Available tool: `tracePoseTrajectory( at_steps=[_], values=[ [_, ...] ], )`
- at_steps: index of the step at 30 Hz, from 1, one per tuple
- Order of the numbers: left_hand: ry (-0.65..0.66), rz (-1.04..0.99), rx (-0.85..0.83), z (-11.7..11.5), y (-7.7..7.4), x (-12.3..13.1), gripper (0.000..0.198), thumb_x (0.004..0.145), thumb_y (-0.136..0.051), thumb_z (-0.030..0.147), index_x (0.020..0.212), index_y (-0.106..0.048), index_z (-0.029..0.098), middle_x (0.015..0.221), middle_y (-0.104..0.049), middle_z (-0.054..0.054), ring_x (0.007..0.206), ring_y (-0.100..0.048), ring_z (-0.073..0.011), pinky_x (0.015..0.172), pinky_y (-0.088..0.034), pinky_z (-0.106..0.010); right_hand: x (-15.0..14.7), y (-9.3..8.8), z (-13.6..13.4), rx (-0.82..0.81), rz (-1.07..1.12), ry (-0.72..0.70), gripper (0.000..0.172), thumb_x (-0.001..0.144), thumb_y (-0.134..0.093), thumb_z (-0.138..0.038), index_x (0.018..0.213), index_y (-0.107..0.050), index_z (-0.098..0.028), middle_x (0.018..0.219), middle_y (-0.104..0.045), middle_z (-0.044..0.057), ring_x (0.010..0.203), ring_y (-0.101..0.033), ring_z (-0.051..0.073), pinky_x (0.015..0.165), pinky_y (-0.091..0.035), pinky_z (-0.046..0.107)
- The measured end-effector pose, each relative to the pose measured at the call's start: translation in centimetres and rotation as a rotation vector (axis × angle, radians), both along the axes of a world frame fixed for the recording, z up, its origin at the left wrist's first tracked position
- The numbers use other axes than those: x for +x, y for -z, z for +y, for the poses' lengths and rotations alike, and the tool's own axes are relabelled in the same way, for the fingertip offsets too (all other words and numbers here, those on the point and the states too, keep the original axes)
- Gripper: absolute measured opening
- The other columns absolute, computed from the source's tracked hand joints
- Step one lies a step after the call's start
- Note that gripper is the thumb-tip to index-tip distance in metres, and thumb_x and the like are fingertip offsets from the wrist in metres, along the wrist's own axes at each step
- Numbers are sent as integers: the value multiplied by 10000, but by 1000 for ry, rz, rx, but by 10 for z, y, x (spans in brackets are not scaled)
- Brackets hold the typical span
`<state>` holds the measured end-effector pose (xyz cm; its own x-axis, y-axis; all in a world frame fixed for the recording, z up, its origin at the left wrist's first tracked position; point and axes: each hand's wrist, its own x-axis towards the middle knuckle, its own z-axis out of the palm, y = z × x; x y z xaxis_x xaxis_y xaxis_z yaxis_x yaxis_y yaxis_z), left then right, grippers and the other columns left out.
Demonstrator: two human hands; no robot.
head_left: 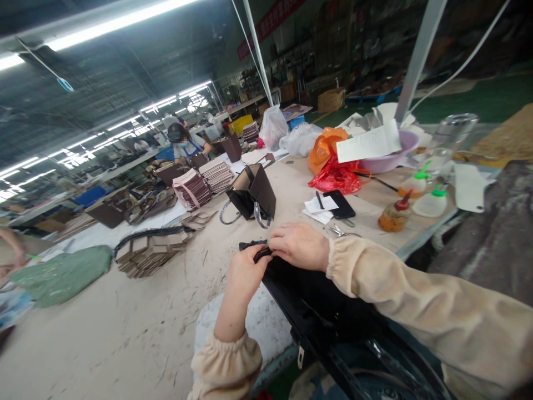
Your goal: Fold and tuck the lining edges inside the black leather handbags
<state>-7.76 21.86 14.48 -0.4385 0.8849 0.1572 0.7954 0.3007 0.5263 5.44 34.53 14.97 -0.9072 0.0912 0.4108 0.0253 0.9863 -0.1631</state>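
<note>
Bright strip lights run down a wide workshop, and our pale worktable point(125, 322) stretches away under them. Far left of the black bag point(320, 300), which lies over the near table edge, a green sack point(62, 275) slumps. Nearer the bag on that side lies a fan of cardboard pieces point(150, 253). Beyond them are stacks of cut panels point(191, 189), with a co-worker point(185, 141) at the far end. Just beyond the black bag stands an open brown bag point(252, 194), its handles drooping. Our left hand point(244, 275) comes up at the bag's far corner, closed tight, thumb and fingers pinching the end of a short black strip point(263, 254). Our right hand point(297, 244) lies over the bag's top edge, touching the left, with its fingers curled down and gripping the bag beside the strip. We judge that we are working this strip into place at the corner. The next move calls for a steady pinch from the left while the right holds the edge flat. Right of the bag lie a phone point(339, 204), scissors point(337, 230) and glue bottles point(395, 214).
</note>
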Motion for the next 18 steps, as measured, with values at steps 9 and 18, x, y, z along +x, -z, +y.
tracePoseTrajectory(
  at_steps=[9,18],
  values=[
    [2,-36,14,2,1,0,238,776,-610,206,992,-710,214,963,-727,-19,885,-665,-202,821,-495,-320,-3,7,6,-111,72,-65,117,848,-561,-188,797,-664,-169,894,-643,48,879,-545,165,833,-388,303],
    [14,-36,22,0,1,2,214,781,-611,210,966,-717,233,930,-731,0,835,-663,-183,782,-486,-295,0,8,8,-193,67,-142,131,858,-530,-150,788,-638,-174,943,-627,26,844,-542,130,758,-387,247]
  ],
)
